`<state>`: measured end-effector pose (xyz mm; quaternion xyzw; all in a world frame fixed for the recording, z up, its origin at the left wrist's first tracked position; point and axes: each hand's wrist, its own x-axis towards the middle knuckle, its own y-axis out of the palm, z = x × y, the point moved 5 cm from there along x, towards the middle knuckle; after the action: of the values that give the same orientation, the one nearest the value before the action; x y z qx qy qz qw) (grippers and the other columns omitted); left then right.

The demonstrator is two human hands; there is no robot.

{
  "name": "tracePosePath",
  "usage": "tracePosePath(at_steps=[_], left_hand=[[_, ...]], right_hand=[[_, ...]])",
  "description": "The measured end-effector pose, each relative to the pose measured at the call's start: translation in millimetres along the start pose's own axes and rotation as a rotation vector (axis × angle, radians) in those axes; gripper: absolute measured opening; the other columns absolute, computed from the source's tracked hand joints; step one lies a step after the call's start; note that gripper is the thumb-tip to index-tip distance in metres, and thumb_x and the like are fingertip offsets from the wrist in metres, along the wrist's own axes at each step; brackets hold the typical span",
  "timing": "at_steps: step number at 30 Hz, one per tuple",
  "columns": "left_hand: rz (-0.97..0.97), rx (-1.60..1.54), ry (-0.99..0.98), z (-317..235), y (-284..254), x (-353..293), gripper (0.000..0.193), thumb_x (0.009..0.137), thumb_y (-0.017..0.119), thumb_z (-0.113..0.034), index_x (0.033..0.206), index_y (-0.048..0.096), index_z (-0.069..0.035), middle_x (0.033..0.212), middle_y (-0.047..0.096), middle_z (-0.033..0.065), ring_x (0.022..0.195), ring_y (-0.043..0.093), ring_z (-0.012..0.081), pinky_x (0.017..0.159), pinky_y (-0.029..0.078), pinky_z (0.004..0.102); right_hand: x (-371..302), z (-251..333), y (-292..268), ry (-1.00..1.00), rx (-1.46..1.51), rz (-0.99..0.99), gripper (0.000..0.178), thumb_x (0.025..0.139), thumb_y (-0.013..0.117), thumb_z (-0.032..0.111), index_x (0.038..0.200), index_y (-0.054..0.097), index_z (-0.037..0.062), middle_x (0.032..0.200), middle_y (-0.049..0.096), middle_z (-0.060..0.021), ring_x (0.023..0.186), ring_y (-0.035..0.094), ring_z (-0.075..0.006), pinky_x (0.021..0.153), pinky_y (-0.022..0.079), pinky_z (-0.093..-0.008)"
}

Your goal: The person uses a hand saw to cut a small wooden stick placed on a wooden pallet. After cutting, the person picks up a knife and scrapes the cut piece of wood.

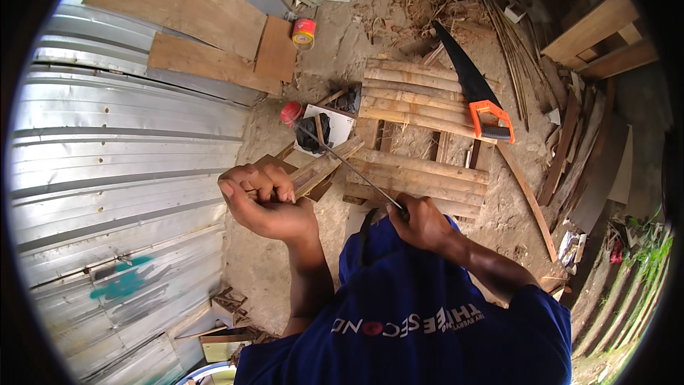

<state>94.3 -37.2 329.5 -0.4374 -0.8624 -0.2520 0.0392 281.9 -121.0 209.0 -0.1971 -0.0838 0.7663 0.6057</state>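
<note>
My left hand (265,199) is raised, with its fingers curled closed. What they hold, if anything, is hidden. Just past its edge, a bamboo piece (322,170) slants up to the right; I cannot tell whether the hand touches it. My right hand (420,222) is closed around the dark handle of a long, thin metal tool (349,164), its shaft or blade pointing up and left across the bamboo piece. Beyond both hands lies a slatted bamboo frame (417,175). A handsaw (467,75) with a black blade and orange handle rests on its far right part.
At left stands a corrugated metal wall (128,135), with plywood sheets (185,14) above. A red-yellow can (303,32) sits near them. A white board (338,125) carries a black plastic bag (313,132). A long wooden strip (531,203) and stacked planks (577,150) are at right.
</note>
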Motion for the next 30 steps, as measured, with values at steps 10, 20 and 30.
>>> tracePosePath(at_steps=[10,20,30], left_hand=[[0.011,-0.051,-0.005,-1.2,1.7,0.1,0.041,0.103,0.031,-0.038,0.077,0.042,-0.008,0.052,0.022,-0.0028,0.039,0.020,0.0078,0.038,0.018,0.0227],[-0.031,-0.051,-0.008,-2.4,-11.7,-17.1,0.044,0.102,0.033,-0.042,0.072,0.034,-0.010,0.052,0.021,-0.0023,0.038,0.020,0.0084,0.036,0.019,0.0224],[0.005,-0.079,-0.012,-10.0,-33.7,-19.3,0.046,0.101,0.033,-0.046,0.070,0.034,-0.011,0.053,0.022,-0.0025,0.038,0.022,0.0090,0.035,0.022,0.0219]], right_hand=[[0.7,-5.6,-10.9,-0.030,-0.020,0.018,0.022,0.090,0.058,0.018,0.089,0.062,-0.0032,0.063,0.060,-0.0204,0.055,0.062,-0.0333,0.054,0.049,-0.0412],[12.0,7.0,10.5,-0.111,0.066,-0.008,0.013,0.085,0.060,0.010,0.088,0.060,-0.0023,0.066,0.061,-0.0201,0.056,0.064,-0.0364,0.055,0.054,-0.0438],[12.6,-5.8,5.3,-0.091,0.084,0.014,0.012,0.087,0.060,0.011,0.093,0.061,0.0007,0.070,0.064,-0.0190,0.061,0.066,-0.0348,0.058,0.052,-0.0423]])
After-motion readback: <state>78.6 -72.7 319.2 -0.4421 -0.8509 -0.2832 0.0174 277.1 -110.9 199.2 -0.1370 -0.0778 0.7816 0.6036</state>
